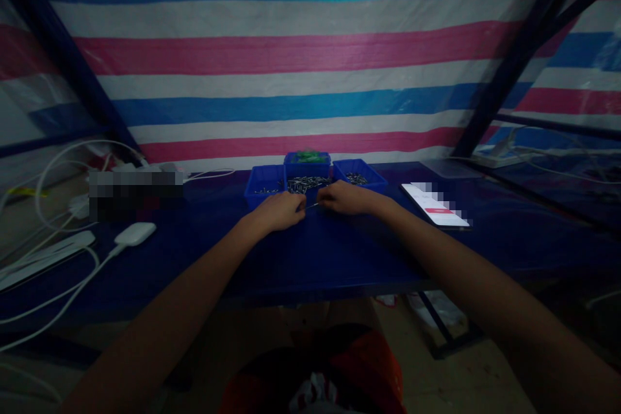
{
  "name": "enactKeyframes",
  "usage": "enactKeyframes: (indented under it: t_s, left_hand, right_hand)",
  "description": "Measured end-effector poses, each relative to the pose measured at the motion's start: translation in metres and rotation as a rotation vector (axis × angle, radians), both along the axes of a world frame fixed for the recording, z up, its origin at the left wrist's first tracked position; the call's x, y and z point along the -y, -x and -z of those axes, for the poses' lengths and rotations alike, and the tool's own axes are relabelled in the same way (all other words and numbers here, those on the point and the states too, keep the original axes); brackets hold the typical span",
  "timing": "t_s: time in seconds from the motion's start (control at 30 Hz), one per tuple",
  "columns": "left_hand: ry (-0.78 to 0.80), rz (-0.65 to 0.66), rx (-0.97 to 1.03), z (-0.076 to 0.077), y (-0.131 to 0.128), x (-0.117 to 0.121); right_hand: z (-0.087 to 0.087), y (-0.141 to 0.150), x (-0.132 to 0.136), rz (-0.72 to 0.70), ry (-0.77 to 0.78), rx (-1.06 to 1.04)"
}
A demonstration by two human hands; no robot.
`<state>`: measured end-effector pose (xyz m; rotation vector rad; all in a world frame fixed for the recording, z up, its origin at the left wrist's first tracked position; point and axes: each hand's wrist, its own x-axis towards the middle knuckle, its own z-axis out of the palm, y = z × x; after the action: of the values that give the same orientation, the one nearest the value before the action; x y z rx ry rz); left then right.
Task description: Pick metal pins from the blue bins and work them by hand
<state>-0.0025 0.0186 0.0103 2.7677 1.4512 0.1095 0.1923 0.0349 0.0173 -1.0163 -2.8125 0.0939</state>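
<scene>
My left hand (285,209) and my right hand (341,198) are close together above the table, just in front of the blue bins. Both have their fingers closed in a pinch. A thin, pale, metallic-looking piece (313,205) spans the small gap between the fingertips; its exact kind is too small and dark to tell. Behind the hands, the middle bin holds a heap of small shiny metal parts (305,184). The left bin (257,177) has a few small parts at its bottom. More metal pieces (356,178) lie in the right bin.
Green items (309,156) fill a rear blue bin. A lit phone (435,206) lies on the blue table (310,259) at right. A white charger (136,233), cables and a power strip crowd the left. Blue frame posts and a striped sheet (301,52) stand behind.
</scene>
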Motion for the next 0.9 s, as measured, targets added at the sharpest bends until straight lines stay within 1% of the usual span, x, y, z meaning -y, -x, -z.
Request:
enactKeyframes:
  t_s: [0.17,0.4,0.5,0.57,0.67,0.73,0.77,0.83,0.9]
  left_hand:
    - [0.003,-0.005,-0.006,0.0,0.0,0.0]
    - [-0.003,-0.005,-0.018,0.0,0.0,0.001]
    - [-0.006,0.004,-0.013,0.0,0.0,0.0]
    - [-0.006,0.014,-0.013,0.0,0.001,-0.001]
    - [0.009,0.026,-0.03,0.0,0.001,0.0]
    - [0.011,0.034,-0.038,-0.001,0.001,0.001]
    - [0.01,0.039,-0.038,-0.001,0.001,0.001]
    - [0.013,0.047,-0.031,-0.002,0.001,0.002]
    - [0.01,0.048,-0.022,-0.001,0.001,0.002]
  right_hand:
    - [0.0,0.001,0.0,0.001,0.012,0.011]
    - [0.005,-0.001,-0.004,-0.022,0.011,0.016]
    - [0.002,0.003,-0.001,-0.038,0.005,-0.013]
    - [-0.003,0.005,0.003,-0.045,-0.09,-0.095]
    - [-0.008,0.003,0.011,-0.071,-0.309,-0.284]
    - [-0.009,-0.001,0.015,-0.11,-0.416,-0.367]
    - [-0.008,-0.003,0.016,-0.108,-0.458,-0.383]
    - [-0.006,-0.006,0.018,-0.101,-0.499,-0.342]
    - [-0.004,-0.006,0.016,-0.085,-0.487,-0.214]
